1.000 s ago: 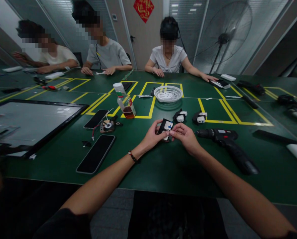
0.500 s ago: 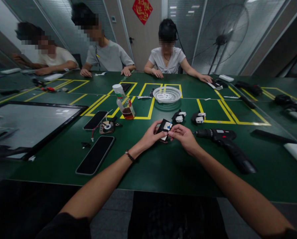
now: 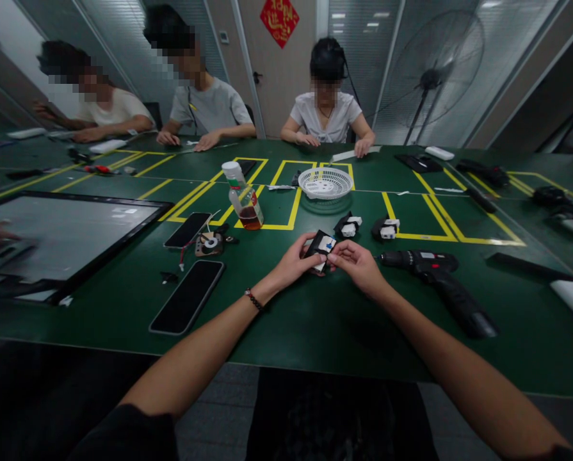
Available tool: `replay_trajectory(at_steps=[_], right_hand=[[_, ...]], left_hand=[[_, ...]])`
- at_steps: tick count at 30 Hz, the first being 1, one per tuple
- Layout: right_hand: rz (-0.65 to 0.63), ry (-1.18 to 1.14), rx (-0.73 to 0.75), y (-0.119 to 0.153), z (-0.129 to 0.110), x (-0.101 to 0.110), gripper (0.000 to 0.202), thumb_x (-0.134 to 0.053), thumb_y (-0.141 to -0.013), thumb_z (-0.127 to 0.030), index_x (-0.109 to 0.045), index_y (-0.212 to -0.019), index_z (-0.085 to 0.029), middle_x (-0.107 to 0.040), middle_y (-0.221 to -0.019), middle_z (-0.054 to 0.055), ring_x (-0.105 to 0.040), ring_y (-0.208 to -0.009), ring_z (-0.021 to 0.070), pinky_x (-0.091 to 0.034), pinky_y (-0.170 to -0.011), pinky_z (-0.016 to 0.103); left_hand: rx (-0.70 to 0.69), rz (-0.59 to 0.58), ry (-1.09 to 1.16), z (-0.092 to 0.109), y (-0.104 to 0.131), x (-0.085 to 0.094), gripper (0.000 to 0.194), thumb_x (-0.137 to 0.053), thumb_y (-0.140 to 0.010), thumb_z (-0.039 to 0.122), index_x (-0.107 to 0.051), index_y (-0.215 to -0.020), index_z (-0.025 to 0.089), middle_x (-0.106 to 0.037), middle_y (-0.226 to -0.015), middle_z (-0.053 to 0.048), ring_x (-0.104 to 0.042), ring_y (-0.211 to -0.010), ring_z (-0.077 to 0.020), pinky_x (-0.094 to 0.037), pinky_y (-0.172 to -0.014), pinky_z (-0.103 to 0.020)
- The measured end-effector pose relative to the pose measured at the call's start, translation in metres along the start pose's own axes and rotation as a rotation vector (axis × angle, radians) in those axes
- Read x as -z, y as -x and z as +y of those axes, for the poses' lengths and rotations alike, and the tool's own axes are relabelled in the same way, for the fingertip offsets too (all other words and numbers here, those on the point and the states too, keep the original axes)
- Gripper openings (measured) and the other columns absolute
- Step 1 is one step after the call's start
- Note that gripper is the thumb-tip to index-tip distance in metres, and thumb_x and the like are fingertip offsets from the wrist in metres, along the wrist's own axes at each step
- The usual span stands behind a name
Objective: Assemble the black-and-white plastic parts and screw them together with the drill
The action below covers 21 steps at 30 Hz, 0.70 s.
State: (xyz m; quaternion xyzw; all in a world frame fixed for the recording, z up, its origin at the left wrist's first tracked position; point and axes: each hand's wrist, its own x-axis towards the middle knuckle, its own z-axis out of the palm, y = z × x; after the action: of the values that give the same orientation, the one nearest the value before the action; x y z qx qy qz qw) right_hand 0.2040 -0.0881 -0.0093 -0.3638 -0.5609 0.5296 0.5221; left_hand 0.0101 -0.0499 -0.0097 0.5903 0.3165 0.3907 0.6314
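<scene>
Between my hands is a small black-and-white part (image 3: pixel 322 243) with a blue bit on it, tilted above the table. My left hand (image 3: pixel 297 262) is closed around its left side, thumb across the front. The fingertips of my right hand (image 3: pixel 357 264) pinch its right edge; exactly what they press is too small to make out. Two similar black-and-white parts, one (image 3: pixel 348 225) just beyond my right hand and another (image 3: pixel 386 228) farther right, lie on the green table. A black cordless drill (image 3: pixel 435 269) lies to the right of my right hand, its bit pointing towards it.
A bottle of reddish liquid (image 3: pixel 248 208) and a white plastic basket (image 3: pixel 325 184) stand beyond my hands. Left are a large phone (image 3: pixel 188 297), a smaller phone (image 3: pixel 188 229), a wired round component (image 3: pixel 210 243) and a big framed panel (image 3: pixel 75 243). Several people sit across the table.
My hands keep the same grip on the part. Across the table, a person's hand has moved inward with a pale strip. Another person's hand has appeared over the panel at left.
</scene>
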Motion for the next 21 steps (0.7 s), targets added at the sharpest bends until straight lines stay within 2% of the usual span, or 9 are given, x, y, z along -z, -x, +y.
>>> replay_trajectory(at_steps=[9, 14, 17, 19, 21], right_hand=[[0.024, 0.073, 0.009, 0.002, -0.004, -0.003, 0.021, -0.074, -0.082, -0.038, -0.062, -0.089, -0.022, -0.065, -0.084, 0.001, -0.064, -0.076, 0.0163, -0.055, -0.073, 0.033], [0.097, 0.111, 0.054, 0.000, -0.006, -0.001, 0.023, -0.075, -0.082, -0.039, -0.063, -0.090, -0.022, -0.065, -0.083, 0.001, -0.062, -0.071, 0.0161, -0.054, -0.070, 0.033], [0.116, 0.291, 0.128, 0.001, -0.004, 0.002, 0.016, -0.069, -0.088, -0.036, -0.065, -0.096, -0.023, -0.066, -0.085, 0.002, -0.063, -0.074, 0.0183, -0.054, -0.073, 0.035], [0.048, 0.506, 0.214, 0.002, -0.002, 0.003, 0.015, -0.063, -0.093, -0.031, -0.067, -0.105, -0.023, -0.067, -0.092, 0.005, -0.063, -0.084, 0.0212, -0.053, -0.081, 0.039], [-0.052, 0.732, 0.307, 0.002, 0.003, 0.002, 0.022, -0.059, -0.096, -0.027, -0.066, -0.116, -0.024, -0.067, -0.103, 0.008, -0.062, -0.097, 0.0249, -0.050, -0.090, 0.043]], left_hand=[[0.014, 0.020, -0.007, 0.002, 0.001, -0.002, 0.059, -0.073, -0.078, 0.030, -0.051, -0.131, 0.020, -0.067, -0.108, -0.012, -0.069, -0.084, -0.0228, -0.061, -0.062, -0.033], [0.009, 0.111, 0.006, 0.004, -0.001, -0.002, 0.057, -0.073, -0.078, 0.031, -0.052, -0.129, 0.018, -0.068, -0.104, -0.010, -0.069, -0.082, -0.0221, -0.062, -0.061, -0.034], [-0.008, 0.189, 0.076, 0.004, -0.004, 0.003, 0.052, -0.071, -0.080, 0.033, -0.053, -0.126, 0.017, -0.067, -0.111, -0.013, -0.070, -0.087, -0.0236, -0.062, -0.063, -0.034], [-0.020, 0.222, 0.123, 0.004, -0.006, 0.007, 0.049, -0.068, -0.082, 0.035, -0.053, -0.125, 0.016, -0.066, -0.117, -0.014, -0.071, -0.090, -0.0242, -0.062, -0.064, -0.033], [-0.028, 0.241, 0.153, 0.004, -0.007, 0.009, 0.047, -0.067, -0.084, 0.036, -0.053, -0.125, 0.016, -0.065, -0.119, -0.014, -0.071, -0.091, -0.0242, -0.062, -0.064, -0.033]])
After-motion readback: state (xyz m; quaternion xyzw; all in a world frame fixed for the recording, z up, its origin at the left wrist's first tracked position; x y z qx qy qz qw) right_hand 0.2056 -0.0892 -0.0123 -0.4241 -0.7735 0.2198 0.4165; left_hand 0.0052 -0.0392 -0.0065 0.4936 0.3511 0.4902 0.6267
